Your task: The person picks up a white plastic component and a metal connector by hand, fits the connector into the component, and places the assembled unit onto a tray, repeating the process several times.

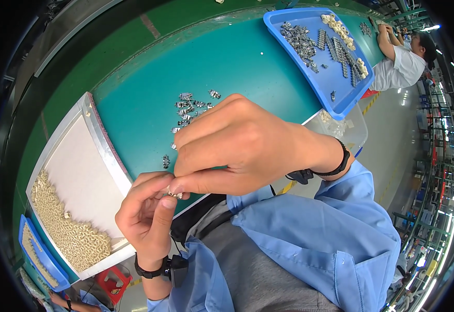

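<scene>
My left hand (pixel 146 210) is closed at the table's near edge, thumb and forefinger pinching a small cream-coloured part (pixel 174 195). Fingers cover most of that part, so its full shape is hidden. Over it reaches my right hand (pixel 227 148), whose thumb and fingertips press against the same part from above. Just beyond my right fingers, several small silvery metal parts (pixel 184 110) lie loose on the green tabletop (pixel 149 78). One single metal part (pixel 166 161) rests apart from them, close to my left hand.
At left stands a white metal-edged tray (pixel 84 151) with a heap of small cream parts (pixel 68 229). A smaller blue tray (pixel 63 278) sits beyond it. At upper right, a blue tray (pixel 315 88) holds metal and cream parts, above a clear bin (pixel 354 130). A co-worker (pixel 406 65) sits farther right.
</scene>
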Demonstrator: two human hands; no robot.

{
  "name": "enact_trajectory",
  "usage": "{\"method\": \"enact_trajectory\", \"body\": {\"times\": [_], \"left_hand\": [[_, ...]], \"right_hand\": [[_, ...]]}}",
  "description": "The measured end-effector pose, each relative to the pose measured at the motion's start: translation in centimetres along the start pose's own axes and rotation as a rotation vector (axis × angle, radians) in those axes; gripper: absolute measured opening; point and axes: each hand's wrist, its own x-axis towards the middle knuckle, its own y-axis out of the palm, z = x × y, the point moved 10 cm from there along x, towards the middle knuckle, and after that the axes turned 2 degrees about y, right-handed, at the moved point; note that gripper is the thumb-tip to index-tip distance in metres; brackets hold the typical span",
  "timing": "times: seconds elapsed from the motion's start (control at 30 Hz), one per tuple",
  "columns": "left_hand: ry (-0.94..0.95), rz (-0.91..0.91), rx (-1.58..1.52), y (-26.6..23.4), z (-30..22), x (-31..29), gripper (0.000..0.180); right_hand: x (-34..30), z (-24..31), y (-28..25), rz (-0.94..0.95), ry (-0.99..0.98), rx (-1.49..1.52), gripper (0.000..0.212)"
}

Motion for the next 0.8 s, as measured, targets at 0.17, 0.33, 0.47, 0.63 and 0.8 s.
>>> {"method": "enact_trajectory", "body": {"times": [0.17,0.33,0.47,0.63,0.8], "left_hand": [[-0.078,0.020,-0.144,0.1,0.7,0.2,0.026],[-0.139,-0.025,-0.177,-0.7,1.7,0.7,0.029],[-0.315,-0.069,-0.013,-0.2,1.8,1.1,0.032],[-0.360,-0.011,0.174,0.9,2.0,5.8,0.032],[-0.179,0.006,0.475,0.1,2.4,17.2,0.028]], "right_hand": [[-0.3,0.2,0.4,0.025,-0.038,-0.022,0.017],[-0.8,2.3,0.9,-0.015,-0.192,-0.369,0.019],[-2.2,0.8,1.2,-0.060,-0.133,-0.450,0.022],[-4.3,-3.8,-1.9,-0.135,0.016,-0.336,0.025],[-7.9,-10.1,-4.1,-0.141,0.291,-0.503,0.025]]}}
